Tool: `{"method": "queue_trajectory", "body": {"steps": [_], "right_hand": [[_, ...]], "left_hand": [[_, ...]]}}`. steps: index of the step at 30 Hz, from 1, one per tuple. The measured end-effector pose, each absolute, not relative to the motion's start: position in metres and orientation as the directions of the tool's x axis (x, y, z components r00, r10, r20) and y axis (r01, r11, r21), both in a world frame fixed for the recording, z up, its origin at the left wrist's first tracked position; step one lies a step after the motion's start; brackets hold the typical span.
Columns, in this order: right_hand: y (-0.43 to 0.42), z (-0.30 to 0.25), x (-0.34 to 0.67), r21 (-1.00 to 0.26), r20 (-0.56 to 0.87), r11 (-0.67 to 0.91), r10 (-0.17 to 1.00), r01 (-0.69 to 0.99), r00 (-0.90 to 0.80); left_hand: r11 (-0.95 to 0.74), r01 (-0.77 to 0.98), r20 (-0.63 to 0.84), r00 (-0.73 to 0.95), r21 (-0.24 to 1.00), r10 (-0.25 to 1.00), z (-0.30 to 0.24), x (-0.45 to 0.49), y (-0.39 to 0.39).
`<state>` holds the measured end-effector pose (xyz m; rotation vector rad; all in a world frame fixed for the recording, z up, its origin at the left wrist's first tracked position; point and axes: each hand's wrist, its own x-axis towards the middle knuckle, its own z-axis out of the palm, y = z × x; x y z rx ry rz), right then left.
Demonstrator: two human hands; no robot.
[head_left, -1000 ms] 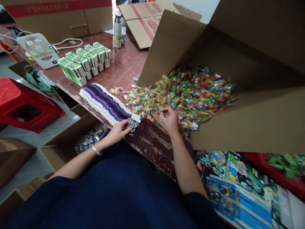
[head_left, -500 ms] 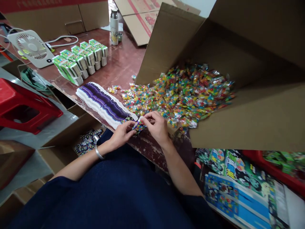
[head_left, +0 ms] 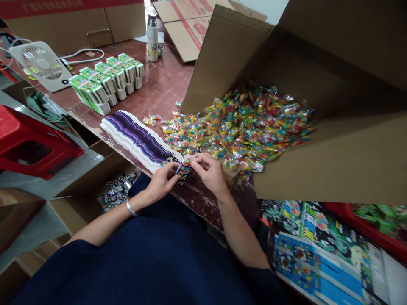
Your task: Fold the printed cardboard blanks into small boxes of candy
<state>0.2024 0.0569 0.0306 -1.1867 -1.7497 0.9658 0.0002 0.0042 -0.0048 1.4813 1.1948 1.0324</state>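
Between the thumb and fingers of my left hand (head_left: 163,180) is a small printed carton (head_left: 183,169), dark with bright colours. My right hand (head_left: 208,171) pinches the carton's upper right end, where a pale and reddish bit shows; whether a candy bag is also in that pinch I cannot make out. Beside my left hand a long fanned row of flat purple-and-white cartons (head_left: 136,137) lies along the table edge. Just beyond my right hand, small clear bags of colourful candies (head_left: 241,127) spill from a big tipped cardboard box (head_left: 327,156) onto the table.
Stacks of green-and-white cards or cartons (head_left: 104,80) stand by a white fan (head_left: 44,65). Further back is a flask (head_left: 152,38). Below the table edge at left, an open cardboard box (head_left: 76,212) holds several small printed packs. A red stool (head_left: 38,144) stands left; printed sheets (head_left: 318,254) lie right.
The fingers of my right hand have shifted slightly at the carton's end, and a reddish bit now shows there. My left hand keeps its hold, almost unmoved.
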Motion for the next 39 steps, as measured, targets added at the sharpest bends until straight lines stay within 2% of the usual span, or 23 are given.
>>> {"method": "queue_trajectory", "body": {"steps": [3, 5, 9, 10, 14, 19, 24, 29, 33, 35, 39], "right_hand": [[0.056, 0.036, 0.205, -0.820, 0.227, 0.385, 0.898, 0.424, -0.377], [0.055, 0.040, 0.206, -0.801, 0.225, 0.428, 0.863, 0.418, -0.453], [0.052, 0.039, 0.206, -0.872, 0.244, 0.325, 0.937, 0.367, -0.250], [0.052, 0.037, 0.206, -0.873, 0.256, 0.332, 0.935, 0.357, -0.245], [0.051, 0.029, 0.205, -0.870, 0.245, 0.373, 0.895, 0.322, -0.373], [0.046, 0.017, 0.202, -0.942, 0.154, 0.228, 0.945, 0.245, -0.289], [0.043, 0.013, 0.200, -0.932, 0.196, 0.276, 0.930, 0.237, -0.312], [0.045, 0.015, 0.203, -0.974, 0.079, 0.157, 0.910, 0.164, -0.407], [0.037, 0.003, 0.196, -0.999, 0.033, 0.038, 0.971, 0.015, -0.238], [0.031, -0.006, 0.190, -0.998, 0.057, 0.058, 0.984, 0.005, -0.170], [0.023, -0.011, 0.180, -0.978, 0.179, 0.185, 0.982, 0.101, -0.061]], "left_hand": [[-0.077, 0.223, 0.047, 0.140, 0.972, 0.989, -0.008, -0.001, 0.001], [-0.099, 0.245, 0.068, 0.131, 0.965, 0.989, -0.010, -0.002, 0.000], [-0.144, 0.201, 0.116, 0.143, 0.969, 0.983, -0.009, -0.004, 0.001], [-0.145, 0.179, 0.121, 0.138, 0.973, 0.983, -0.008, -0.004, 0.001], [-0.139, 0.140, 0.126, 0.096, 0.980, 0.987, -0.004, -0.004, 0.001], [-0.165, 0.140, 0.147, 0.132, 0.976, 0.980, 0.000, -0.005, 0.001], [-0.156, 0.116, 0.134, 0.173, 0.981, 0.976, 0.003, -0.004, 0.000], [-0.119, 0.073, 0.105, 0.169, 0.990, 0.980, 0.002, -0.002, -0.001], [-0.065, -0.004, 0.065, 0.189, 0.998, 0.980, 0.003, -0.002, 0.000], [-0.020, -0.068, 0.034, 0.213, 0.997, 0.977, 0.004, -0.002, 0.002], [0.023, -0.134, 0.011, 0.246, 0.991, 0.969, 0.004, 0.001, 0.005]]}}
